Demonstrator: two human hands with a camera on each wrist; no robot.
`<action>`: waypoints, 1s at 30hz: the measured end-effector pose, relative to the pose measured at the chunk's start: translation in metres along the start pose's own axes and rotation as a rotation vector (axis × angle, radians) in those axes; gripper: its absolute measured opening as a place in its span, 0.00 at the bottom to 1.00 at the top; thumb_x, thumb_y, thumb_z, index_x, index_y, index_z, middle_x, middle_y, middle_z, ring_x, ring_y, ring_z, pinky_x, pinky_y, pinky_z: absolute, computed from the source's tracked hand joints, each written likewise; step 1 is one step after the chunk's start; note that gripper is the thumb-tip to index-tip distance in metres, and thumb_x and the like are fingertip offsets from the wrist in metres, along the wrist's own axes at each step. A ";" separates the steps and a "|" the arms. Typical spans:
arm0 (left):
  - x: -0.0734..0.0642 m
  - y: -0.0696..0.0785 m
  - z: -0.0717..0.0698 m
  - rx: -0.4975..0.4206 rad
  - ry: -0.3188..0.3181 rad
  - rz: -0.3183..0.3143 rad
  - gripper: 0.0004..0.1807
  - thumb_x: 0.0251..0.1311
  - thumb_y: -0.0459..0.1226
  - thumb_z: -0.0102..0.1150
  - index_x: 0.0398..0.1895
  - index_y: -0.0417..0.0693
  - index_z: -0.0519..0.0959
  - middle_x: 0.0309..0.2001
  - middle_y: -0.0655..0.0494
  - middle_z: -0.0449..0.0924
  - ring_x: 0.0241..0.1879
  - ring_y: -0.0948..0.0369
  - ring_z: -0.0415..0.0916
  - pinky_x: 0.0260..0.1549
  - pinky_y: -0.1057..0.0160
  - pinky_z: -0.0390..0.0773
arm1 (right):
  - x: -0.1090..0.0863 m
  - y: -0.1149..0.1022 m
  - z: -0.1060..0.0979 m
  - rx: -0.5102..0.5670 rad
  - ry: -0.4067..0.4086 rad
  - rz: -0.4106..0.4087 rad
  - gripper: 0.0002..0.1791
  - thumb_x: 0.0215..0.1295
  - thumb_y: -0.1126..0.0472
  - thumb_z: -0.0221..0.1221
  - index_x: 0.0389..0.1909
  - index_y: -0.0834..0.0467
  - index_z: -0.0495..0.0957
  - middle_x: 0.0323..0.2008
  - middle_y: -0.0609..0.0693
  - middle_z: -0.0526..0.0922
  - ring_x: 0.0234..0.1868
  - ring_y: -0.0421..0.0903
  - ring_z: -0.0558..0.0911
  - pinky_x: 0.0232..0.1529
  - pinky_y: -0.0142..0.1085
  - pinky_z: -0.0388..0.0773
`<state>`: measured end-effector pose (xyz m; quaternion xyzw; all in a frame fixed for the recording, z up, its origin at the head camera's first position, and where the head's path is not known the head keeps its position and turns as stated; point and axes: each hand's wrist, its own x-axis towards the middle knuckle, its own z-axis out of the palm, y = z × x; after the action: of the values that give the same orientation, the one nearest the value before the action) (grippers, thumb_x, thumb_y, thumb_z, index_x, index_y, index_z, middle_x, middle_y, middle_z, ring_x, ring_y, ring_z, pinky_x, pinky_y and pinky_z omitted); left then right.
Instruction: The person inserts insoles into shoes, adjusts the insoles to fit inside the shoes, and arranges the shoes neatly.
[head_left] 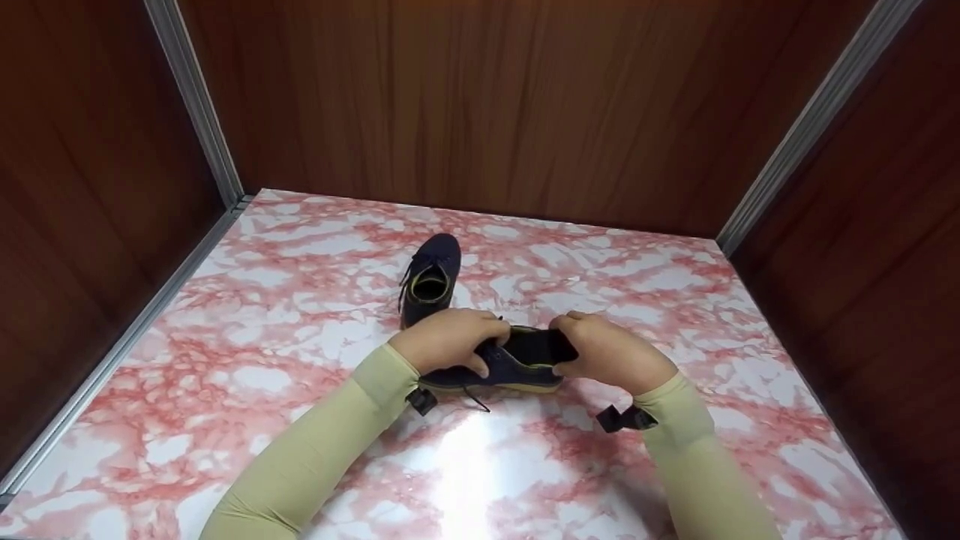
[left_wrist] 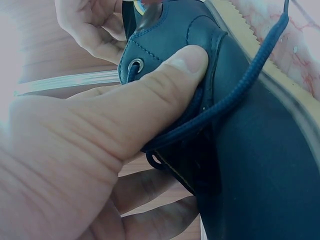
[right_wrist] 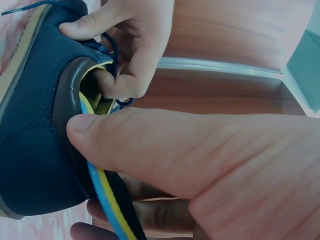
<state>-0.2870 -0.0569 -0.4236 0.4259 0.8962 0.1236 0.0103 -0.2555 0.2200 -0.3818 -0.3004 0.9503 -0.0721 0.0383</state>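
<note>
A navy shoe with a yellowish sole lies sideways in the head view, toe to the left, opening up. My left hand grips it across the lace area; in the left wrist view its thumb presses the eyelet flap, beside a loose blue lace. At the heel end, my right hand pinches the padded collar, thumb outside. The lining's blue and yellow edge shows in the right wrist view. Both hands hide parts of the shoe, and its toe is mostly covered by the left hand and wrist.
A second navy shoe stands behind the left hand, toe toward the back wall, its laces hanging to the left. The table has a red and white marbled top. Brown wood-look panels with metal edge strips enclose the back and sides.
</note>
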 end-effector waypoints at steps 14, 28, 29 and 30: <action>-0.001 0.000 0.002 -0.003 0.017 0.015 0.23 0.58 0.48 0.82 0.50 0.54 0.79 0.48 0.57 0.84 0.45 0.58 0.81 0.54 0.53 0.84 | -0.006 0.012 -0.008 0.121 -0.032 0.023 0.21 0.62 0.61 0.78 0.54 0.62 0.86 0.44 0.53 0.90 0.41 0.44 0.83 0.49 0.45 0.84; 0.000 0.000 0.000 -0.008 0.008 0.005 0.23 0.58 0.48 0.82 0.50 0.55 0.79 0.49 0.57 0.84 0.46 0.58 0.81 0.54 0.53 0.84 | -0.008 0.010 -0.010 0.098 0.015 -0.015 0.16 0.64 0.66 0.75 0.51 0.62 0.85 0.41 0.53 0.90 0.40 0.46 0.85 0.48 0.46 0.85; 0.000 0.000 0.000 -0.005 0.010 0.009 0.23 0.58 0.48 0.82 0.50 0.55 0.79 0.49 0.57 0.84 0.46 0.58 0.81 0.54 0.53 0.84 | -0.008 0.010 -0.010 0.092 0.018 -0.019 0.16 0.64 0.66 0.76 0.51 0.63 0.85 0.41 0.53 0.90 0.41 0.46 0.86 0.48 0.46 0.85; 0.000 0.000 0.000 -0.001 0.011 0.012 0.23 0.57 0.48 0.82 0.50 0.55 0.79 0.49 0.57 0.84 0.46 0.58 0.82 0.54 0.52 0.84 | -0.008 0.010 -0.010 0.086 0.020 -0.020 0.16 0.64 0.65 0.76 0.51 0.63 0.85 0.41 0.53 0.90 0.41 0.46 0.86 0.49 0.47 0.85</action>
<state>-0.2867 -0.0569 -0.4232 0.4304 0.8937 0.1266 0.0050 -0.2556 0.2339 -0.3738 -0.3074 0.9435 -0.1163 0.0410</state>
